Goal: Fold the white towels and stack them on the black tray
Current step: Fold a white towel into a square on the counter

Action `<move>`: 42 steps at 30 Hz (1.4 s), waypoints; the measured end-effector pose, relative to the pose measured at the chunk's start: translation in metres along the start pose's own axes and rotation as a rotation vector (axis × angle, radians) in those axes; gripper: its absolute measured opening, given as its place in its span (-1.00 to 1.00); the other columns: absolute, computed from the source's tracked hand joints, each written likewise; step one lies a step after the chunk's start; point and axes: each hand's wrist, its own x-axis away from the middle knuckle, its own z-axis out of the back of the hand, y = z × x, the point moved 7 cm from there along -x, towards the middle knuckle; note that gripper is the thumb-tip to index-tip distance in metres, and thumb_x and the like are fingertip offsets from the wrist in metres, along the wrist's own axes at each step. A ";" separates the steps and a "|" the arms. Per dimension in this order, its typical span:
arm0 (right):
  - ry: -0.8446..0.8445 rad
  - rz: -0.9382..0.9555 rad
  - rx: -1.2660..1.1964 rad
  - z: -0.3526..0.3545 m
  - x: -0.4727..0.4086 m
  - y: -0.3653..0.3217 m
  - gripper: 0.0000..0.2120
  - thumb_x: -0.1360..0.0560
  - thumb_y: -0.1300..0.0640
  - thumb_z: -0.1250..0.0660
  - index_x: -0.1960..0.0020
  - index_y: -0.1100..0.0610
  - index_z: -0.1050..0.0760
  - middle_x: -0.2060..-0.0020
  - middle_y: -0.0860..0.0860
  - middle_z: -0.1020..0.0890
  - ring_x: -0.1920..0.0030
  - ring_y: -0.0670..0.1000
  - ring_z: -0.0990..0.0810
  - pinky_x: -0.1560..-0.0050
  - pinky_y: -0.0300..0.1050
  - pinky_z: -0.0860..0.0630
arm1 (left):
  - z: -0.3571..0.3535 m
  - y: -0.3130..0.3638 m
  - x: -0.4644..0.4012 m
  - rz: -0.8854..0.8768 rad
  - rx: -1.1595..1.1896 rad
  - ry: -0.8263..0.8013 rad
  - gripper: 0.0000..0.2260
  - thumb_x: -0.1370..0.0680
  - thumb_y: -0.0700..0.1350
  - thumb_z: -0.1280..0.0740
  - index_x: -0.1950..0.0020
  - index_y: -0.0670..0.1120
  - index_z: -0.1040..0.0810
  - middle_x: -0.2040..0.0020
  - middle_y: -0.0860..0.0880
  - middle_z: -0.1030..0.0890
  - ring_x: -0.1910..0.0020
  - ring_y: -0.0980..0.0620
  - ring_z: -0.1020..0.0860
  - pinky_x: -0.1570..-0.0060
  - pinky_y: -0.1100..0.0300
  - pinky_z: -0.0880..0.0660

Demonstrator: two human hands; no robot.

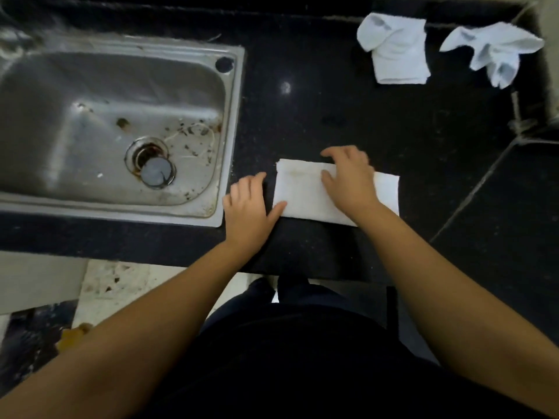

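Note:
A white towel, folded into a flat rectangle, lies on the black counter near its front edge. My right hand rests flat on top of the towel with fingers spread. My left hand lies on the counter at the towel's left edge, its thumb touching the lower left corner. Two more white towels sit at the back right: one loosely folded, one crumpled. I cannot make out a black tray against the dark counter.
A steel sink with a drain and some debris fills the left side of the counter. A tiled floor shows below the counter's front edge. At the far right a cable or hose runs down the counter.

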 end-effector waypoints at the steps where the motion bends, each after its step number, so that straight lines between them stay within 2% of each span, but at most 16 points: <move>1: -0.093 0.073 0.035 -0.012 -0.007 -0.022 -0.64 -0.55 0.09 -0.25 -0.34 0.01 -0.38 -0.33 0.05 -0.38 -0.35 0.11 -0.32 -0.32 0.05 -0.28 | -0.002 -0.003 0.005 0.009 -0.020 -0.012 -0.42 -0.45 0.23 -0.18 -0.31 -0.15 -0.42 -0.16 -0.16 -0.52 -0.13 -0.17 -0.48 -0.04 -0.01 -0.39; 3: -0.214 0.145 0.112 -0.033 -0.018 -0.051 -0.66 -0.54 0.07 -0.26 -0.31 -0.01 -0.40 -0.33 0.05 -0.37 -0.34 0.10 -0.32 -0.30 0.06 -0.29 | -0.001 -0.006 0.008 0.004 -0.052 -0.004 -0.47 -0.43 0.23 -0.18 -0.19 -0.14 -0.49 -0.09 -0.14 -0.56 -0.06 -0.16 -0.53 0.03 0.01 -0.43; 7: -0.199 0.119 0.224 -0.044 -0.032 -0.057 -0.63 -0.52 0.14 -0.30 -0.30 0.01 -0.35 -0.30 0.09 -0.40 -0.31 0.13 -0.36 -0.28 0.10 -0.34 | -0.001 -0.003 0.009 -0.013 -0.066 0.021 -0.66 -0.39 0.10 -0.42 -0.01 -0.11 -0.53 -0.03 -0.13 -0.54 0.01 -0.16 -0.52 0.09 0.04 -0.40; 10: -0.237 0.078 0.232 -0.044 -0.034 -0.050 -0.58 -0.53 0.10 -0.29 -0.36 0.05 -0.30 -0.27 0.09 -0.47 -0.30 0.12 -0.41 -0.31 0.11 -0.31 | -0.004 0.005 0.008 0.049 -0.002 -0.023 -0.63 -0.47 0.04 -0.37 -0.20 -0.09 -0.47 -0.20 -0.12 -0.45 -0.18 -0.12 -0.41 -0.09 0.04 -0.31; 13: -0.288 0.092 0.180 -0.038 -0.031 -0.053 -0.72 -0.55 0.10 -0.25 -0.25 0.04 -0.43 -0.20 0.06 -0.48 -0.24 0.09 -0.43 -0.28 0.06 -0.33 | -0.007 0.011 0.000 0.114 0.027 -0.122 -0.56 -0.52 0.05 -0.29 -0.35 -0.07 -0.36 -0.32 -0.09 -0.34 -0.30 -0.09 -0.29 -0.23 0.04 -0.24; 16: -0.286 0.058 -0.095 -0.014 -0.026 -0.048 -0.84 -0.53 0.13 -0.26 -0.11 0.02 -0.45 -0.07 0.01 -0.50 -0.14 0.04 -0.49 -0.22 0.01 -0.45 | -0.004 0.020 -0.019 0.122 0.162 -0.246 -0.74 -0.54 0.04 -0.28 -0.16 -0.05 -0.49 -0.22 -0.06 -0.39 -0.24 -0.07 -0.34 -0.20 0.03 -0.32; 18: -0.206 0.008 -0.331 0.015 -0.024 -0.033 -0.86 -0.52 0.16 -0.26 -0.07 0.04 -0.43 0.04 -0.05 -0.52 -0.04 -0.02 -0.53 -0.03 -0.17 -0.50 | 0.008 0.034 -0.036 0.094 0.398 -0.253 -0.88 -0.54 -0.01 -0.29 0.17 -0.01 -0.48 0.05 -0.01 -0.48 0.02 -0.01 -0.47 0.04 0.14 -0.40; 20: -0.063 -0.023 -0.498 0.052 -0.021 -0.015 -0.82 -0.53 0.19 -0.27 -0.12 0.06 -0.44 0.06 -0.08 -0.52 0.01 -0.09 -0.52 0.13 -0.37 -0.41 | 0.030 0.055 -0.056 0.042 0.538 -0.198 -0.77 -0.54 -0.08 -0.31 0.31 0.03 -0.39 0.30 0.06 -0.45 0.31 0.13 -0.43 0.29 0.31 -0.33; 21: 0.021 -0.032 -0.550 0.072 -0.019 -0.007 -0.78 -0.53 0.20 -0.28 -0.16 0.07 -0.45 0.05 -0.07 -0.53 0.02 -0.11 -0.51 0.15 -0.41 -0.39 | 0.044 0.068 -0.066 -0.002 0.566 -0.166 -0.75 -0.54 -0.10 -0.31 0.33 0.05 -0.38 0.36 0.09 -0.43 0.37 0.19 -0.38 0.36 0.35 -0.30; 23: 0.186 -0.041 -0.640 0.111 -0.016 0.005 -0.76 -0.53 0.18 -0.29 -0.19 0.08 -0.47 0.02 -0.06 -0.55 0.04 -0.14 -0.51 0.13 -0.42 -0.41 | 0.073 0.097 -0.084 -0.112 0.628 -0.098 -0.76 -0.53 -0.13 -0.32 0.32 0.06 -0.42 0.39 0.11 -0.44 0.39 0.22 -0.37 0.34 0.31 -0.30; 25: 0.318 -0.021 -0.707 0.145 -0.010 0.009 -0.86 -0.52 0.17 -0.30 -0.08 0.08 -0.49 0.08 -0.08 -0.57 0.10 -0.19 -0.51 0.17 -0.44 -0.43 | 0.103 0.125 -0.093 -0.208 0.718 -0.027 -0.77 -0.53 -0.14 -0.32 0.29 0.10 -0.44 0.35 0.12 -0.48 0.35 0.19 -0.42 0.27 0.26 -0.35; 29: 0.436 0.063 -0.761 0.189 0.011 0.007 -0.94 -0.54 0.18 -0.28 0.05 0.06 -0.41 0.20 -0.14 -0.51 0.20 -0.23 -0.46 0.21 -0.47 -0.41 | 0.151 0.156 -0.085 -0.395 0.797 0.084 -0.79 -0.55 -0.15 -0.31 0.22 0.14 -0.44 0.25 0.16 -0.53 0.23 0.26 -0.51 0.20 0.38 -0.44; 33: 0.289 0.092 -0.779 0.166 0.035 0.016 -0.94 -0.53 0.24 -0.30 0.03 0.10 -0.48 0.19 -0.10 -0.57 0.18 -0.20 -0.52 0.15 -0.38 -0.46 | 0.131 0.140 -0.065 -0.388 0.842 -0.062 -0.79 -0.53 -0.19 -0.34 0.20 0.11 -0.49 0.25 0.15 -0.55 0.24 0.27 -0.52 0.18 0.37 -0.45; 37: 0.032 0.005 -0.776 0.093 0.067 0.040 -0.79 -0.50 0.32 -0.32 0.15 0.02 -0.50 0.23 -0.01 -0.59 0.18 -0.09 -0.53 0.14 -0.28 -0.45 | 0.060 0.096 -0.027 -0.196 0.784 -0.439 -0.83 -0.52 -0.22 -0.36 0.22 0.02 -0.54 0.33 0.11 -0.59 0.33 0.31 -0.52 0.22 0.39 -0.42; 39: -0.152 -0.083 -0.727 0.055 0.084 0.051 -0.82 -0.50 0.32 -0.33 0.16 0.05 -0.50 0.25 0.00 -0.60 0.21 -0.08 -0.54 0.18 -0.31 -0.45 | 0.027 0.076 -0.005 -0.115 0.700 -0.640 -0.88 -0.52 -0.19 -0.35 0.20 -0.02 -0.56 0.37 0.09 -0.60 0.36 0.26 -0.53 0.21 0.32 -0.45; 42: -0.355 -0.192 -0.611 0.020 0.103 0.062 -0.90 -0.50 0.25 -0.34 0.13 0.07 -0.53 0.24 0.01 -0.63 0.26 -0.11 -0.55 0.17 -0.30 -0.47 | -0.001 0.060 0.018 -0.019 0.650 -0.847 -0.94 -0.53 -0.19 -0.34 0.12 -0.10 -0.59 0.27 0.02 -0.64 0.29 0.20 -0.60 0.17 0.32 -0.56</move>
